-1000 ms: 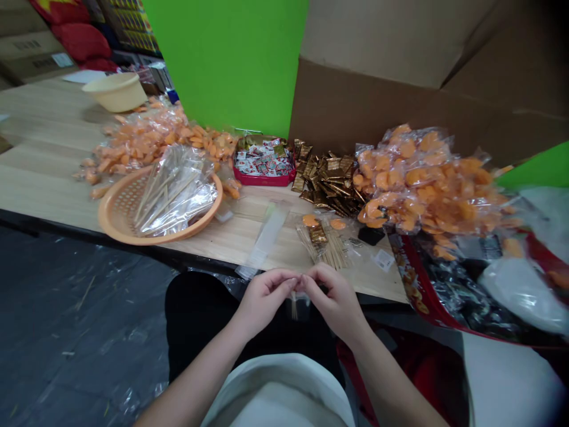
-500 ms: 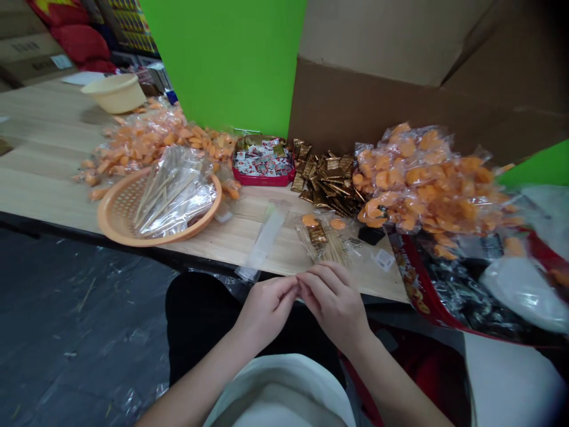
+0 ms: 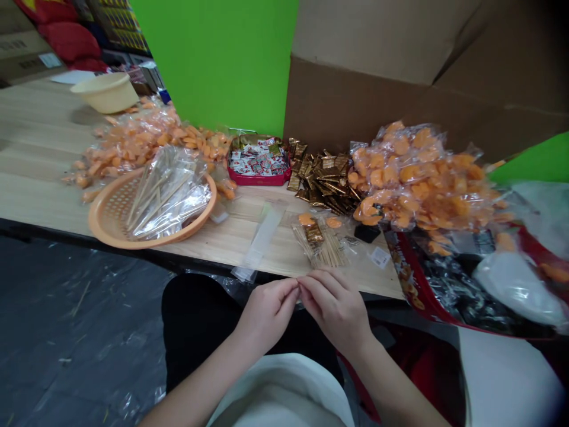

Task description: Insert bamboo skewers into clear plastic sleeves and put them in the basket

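My left hand (image 3: 269, 308) and my right hand (image 3: 335, 305) meet fingertip to fingertip above my lap, just off the table's front edge. Both are closed in a pinch, and whatever lies between the fingers is hidden. Just beyond the right hand are a bunch of thin wooden sticks (image 3: 329, 249), a gold-wrapped packet (image 3: 314, 232) and two orange pieces (image 3: 306, 219). Left of these, flat clear plastic sleeves (image 3: 262, 240) lie across the table's front edge.
An orange basket (image 3: 104, 222) holds bagged sticks. Behind stand a pink tin (image 3: 260, 179) of small packets, gold packets (image 3: 326, 178), and bagged orange pieces (image 3: 422, 172) beside a red tray (image 3: 411, 287). A cream bowl (image 3: 106, 98) sits far left; a green panel (image 3: 217, 65) rises behind.
The whole scene has shifted slightly left as the camera turned. My hands keep the same fingertip pinch, and nothing on the table has visibly moved.
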`<state>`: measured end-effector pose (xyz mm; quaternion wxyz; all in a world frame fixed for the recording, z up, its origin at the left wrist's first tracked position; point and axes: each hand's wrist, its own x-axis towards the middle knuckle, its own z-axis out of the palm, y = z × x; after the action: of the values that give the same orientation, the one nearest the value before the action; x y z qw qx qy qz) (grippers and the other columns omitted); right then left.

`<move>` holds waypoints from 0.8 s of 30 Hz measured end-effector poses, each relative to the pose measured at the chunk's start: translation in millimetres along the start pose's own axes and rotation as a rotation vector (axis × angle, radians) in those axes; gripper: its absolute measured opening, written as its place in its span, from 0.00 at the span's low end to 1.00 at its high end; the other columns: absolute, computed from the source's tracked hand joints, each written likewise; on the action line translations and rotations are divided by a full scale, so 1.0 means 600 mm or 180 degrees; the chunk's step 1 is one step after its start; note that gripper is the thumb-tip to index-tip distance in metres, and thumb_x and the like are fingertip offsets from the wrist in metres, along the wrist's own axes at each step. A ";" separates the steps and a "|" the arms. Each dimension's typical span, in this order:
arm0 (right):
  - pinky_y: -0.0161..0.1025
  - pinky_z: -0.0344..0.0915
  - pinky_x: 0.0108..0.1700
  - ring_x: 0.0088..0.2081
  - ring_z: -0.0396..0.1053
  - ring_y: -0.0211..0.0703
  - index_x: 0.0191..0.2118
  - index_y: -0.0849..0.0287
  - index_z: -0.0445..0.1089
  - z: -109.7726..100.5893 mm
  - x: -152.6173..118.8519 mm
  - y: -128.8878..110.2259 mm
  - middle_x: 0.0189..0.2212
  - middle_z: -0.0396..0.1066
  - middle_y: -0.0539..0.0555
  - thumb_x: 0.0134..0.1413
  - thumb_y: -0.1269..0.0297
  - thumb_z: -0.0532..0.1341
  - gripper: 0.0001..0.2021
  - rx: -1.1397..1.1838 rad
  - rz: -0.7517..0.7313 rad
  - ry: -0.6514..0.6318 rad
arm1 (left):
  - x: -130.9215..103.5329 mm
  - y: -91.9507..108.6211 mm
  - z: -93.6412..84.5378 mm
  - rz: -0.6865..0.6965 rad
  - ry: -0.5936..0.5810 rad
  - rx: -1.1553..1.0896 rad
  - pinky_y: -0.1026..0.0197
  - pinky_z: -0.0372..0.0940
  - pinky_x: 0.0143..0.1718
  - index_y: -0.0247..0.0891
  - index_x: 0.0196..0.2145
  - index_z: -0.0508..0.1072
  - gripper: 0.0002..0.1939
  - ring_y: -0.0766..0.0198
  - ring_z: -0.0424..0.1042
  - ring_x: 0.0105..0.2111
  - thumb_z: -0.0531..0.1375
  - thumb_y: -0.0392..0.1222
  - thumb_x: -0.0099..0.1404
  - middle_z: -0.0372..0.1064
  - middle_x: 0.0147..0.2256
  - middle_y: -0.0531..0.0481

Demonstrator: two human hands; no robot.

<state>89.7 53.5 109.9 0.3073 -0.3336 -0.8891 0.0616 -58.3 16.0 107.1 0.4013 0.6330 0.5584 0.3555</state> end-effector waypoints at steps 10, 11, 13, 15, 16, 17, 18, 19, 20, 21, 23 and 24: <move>0.37 0.65 0.34 0.32 0.68 0.39 0.35 0.56 0.69 -0.046 -0.029 0.052 0.31 0.69 0.52 0.55 0.70 0.56 0.05 0.1125 0.1741 0.0717 | 0.002 -0.015 0.001 -0.0483 0.0085 -0.1123 0.64 0.65 0.40 0.37 0.39 0.74 0.14 0.63 0.73 0.36 0.51 0.43 0.65 0.74 0.34 0.48; 0.37 0.64 0.35 0.33 0.68 0.40 0.36 0.56 0.69 -0.055 -0.033 0.053 0.32 0.69 0.52 0.54 0.69 0.57 0.05 0.0989 0.1600 0.0638 | 0.002 -0.016 0.002 -0.0512 0.0084 -0.1151 0.64 0.65 0.40 0.37 0.39 0.74 0.14 0.63 0.73 0.36 0.51 0.43 0.65 0.74 0.34 0.48; 0.38 0.64 0.38 0.37 0.67 0.42 0.39 0.57 0.70 -0.063 -0.036 0.043 0.34 0.69 0.54 0.51 0.69 0.60 0.08 0.0589 0.1108 0.0394 | 0.003 -0.014 0.005 -0.0451 0.0053 -0.1004 0.64 0.65 0.40 0.37 0.39 0.74 0.13 0.63 0.73 0.36 0.51 0.42 0.65 0.75 0.35 0.49; 0.40 0.64 0.40 0.38 0.66 0.43 0.43 0.59 0.69 -0.053 -0.034 0.026 0.35 0.70 0.56 0.50 0.70 0.61 0.12 0.0253 0.0612 0.0135 | 0.004 -0.007 0.009 -0.0249 0.0001 -0.0644 0.64 0.64 0.41 0.39 0.40 0.74 0.12 0.64 0.72 0.37 0.51 0.40 0.65 0.74 0.36 0.50; 0.41 0.64 0.41 0.38 0.66 0.44 0.44 0.60 0.69 -0.044 -0.032 0.018 0.35 0.70 0.56 0.51 0.71 0.60 0.13 0.0132 0.0422 0.0037 | 0.004 -0.003 0.011 -0.0138 -0.0024 -0.0422 0.64 0.63 0.40 0.40 0.39 0.74 0.12 0.64 0.72 0.37 0.51 0.39 0.65 0.74 0.36 0.50; 0.41 0.64 0.41 0.37 0.66 0.44 0.44 0.61 0.69 -0.032 -0.030 0.011 0.34 0.71 0.56 0.51 0.72 0.59 0.12 0.0046 0.0288 -0.0033 | 0.003 0.001 0.012 -0.0048 -0.0051 -0.0195 0.64 0.63 0.39 0.40 0.38 0.74 0.12 0.63 0.71 0.36 0.51 0.38 0.65 0.74 0.35 0.50; 0.41 0.65 0.41 0.36 0.67 0.44 0.43 0.61 0.69 -0.020 -0.028 0.006 0.33 0.71 0.56 0.52 0.73 0.58 0.11 -0.0012 0.0216 -0.0054 | 0.003 0.004 0.014 0.0003 -0.0078 -0.0001 0.63 0.63 0.37 0.40 0.36 0.74 0.12 0.63 0.71 0.34 0.50 0.37 0.65 0.73 0.34 0.50; 0.41 0.65 0.40 0.36 0.67 0.44 0.41 0.61 0.70 -0.009 -0.025 0.003 0.32 0.72 0.56 0.52 0.73 0.58 0.10 -0.0041 0.0201 -0.0029 | 0.002 0.006 0.014 0.0016 -0.0101 0.0129 0.63 0.62 0.36 0.39 0.35 0.73 0.12 0.63 0.71 0.33 0.50 0.37 0.65 0.73 0.32 0.50; 0.41 0.65 0.40 0.35 0.67 0.44 0.40 0.61 0.70 -0.001 -0.023 0.002 0.32 0.72 0.56 0.52 0.74 0.57 0.09 -0.0030 0.0243 0.0044 | 0.001 0.006 0.015 0.0003 -0.0116 0.0181 0.63 0.62 0.35 0.39 0.35 0.73 0.12 0.63 0.70 0.32 0.50 0.37 0.65 0.73 0.32 0.50; 0.40 0.65 0.40 0.35 0.67 0.43 0.38 0.60 0.71 0.004 -0.022 0.003 0.31 0.72 0.56 0.52 0.74 0.57 0.08 0.0031 0.0355 0.0156 | 0.000 0.005 0.015 -0.0026 -0.0126 0.0150 0.63 0.62 0.35 0.39 0.35 0.73 0.12 0.63 0.70 0.32 0.50 0.38 0.65 0.73 0.32 0.49; 0.39 0.65 0.38 0.34 0.68 0.42 0.35 0.59 0.71 0.001 -0.021 0.014 0.30 0.72 0.55 0.52 0.72 0.57 0.07 0.0330 0.0837 0.0393 | -0.002 0.000 0.015 -0.0134 -0.0141 -0.0183 0.62 0.63 0.38 0.39 0.36 0.74 0.12 0.62 0.71 0.35 0.50 0.40 0.65 0.73 0.35 0.49; 0.37 0.65 0.35 0.33 0.68 0.41 0.33 0.59 0.71 -0.006 -0.024 0.023 0.30 0.72 0.54 0.52 0.71 0.57 0.06 0.0578 0.1178 0.0467 | -0.002 -0.004 0.014 -0.0236 -0.0128 -0.0476 0.61 0.64 0.40 0.39 0.37 0.74 0.12 0.62 0.72 0.37 0.51 0.41 0.65 0.73 0.36 0.49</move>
<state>107.8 54.8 101.0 0.3834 -0.4656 -0.7788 0.1723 -52.0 13.8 101.6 0.4714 0.5872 0.5453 0.3683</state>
